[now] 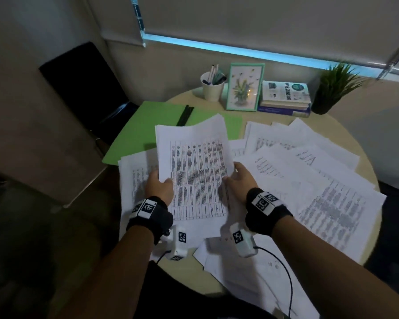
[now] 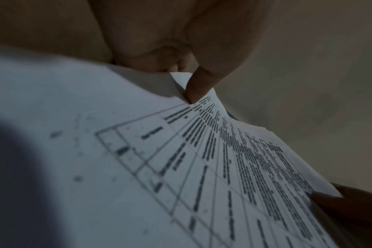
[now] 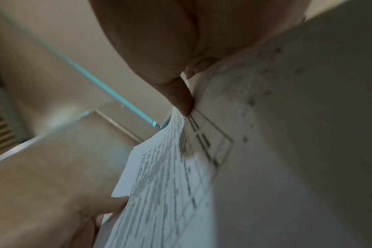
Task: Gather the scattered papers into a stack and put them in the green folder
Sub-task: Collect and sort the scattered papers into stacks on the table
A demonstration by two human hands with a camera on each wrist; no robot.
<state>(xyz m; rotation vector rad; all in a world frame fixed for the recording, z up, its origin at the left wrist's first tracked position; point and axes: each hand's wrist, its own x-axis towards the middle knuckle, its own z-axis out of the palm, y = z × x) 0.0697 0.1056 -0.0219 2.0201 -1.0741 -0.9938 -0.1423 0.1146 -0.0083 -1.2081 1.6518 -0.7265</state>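
Left hand (image 1: 160, 185) and right hand (image 1: 238, 178) pinch stack of papers (image 1: 195, 166) at its sides, thumbs on top; green folder (image 1: 148, 130) at eleven o'clock on worktop (image 1: 369, 176).

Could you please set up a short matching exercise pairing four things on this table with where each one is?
Things:
1. green folder
2. held papers
3. white cup
4. potted plant

Places:
A. far right of the table, beside the books
B. lying open at the table's left edge
C. gripped between left hand and right hand
D. left of the framed picture, holding pens

Pairs: 1-B, 2-C, 3-D, 4-A
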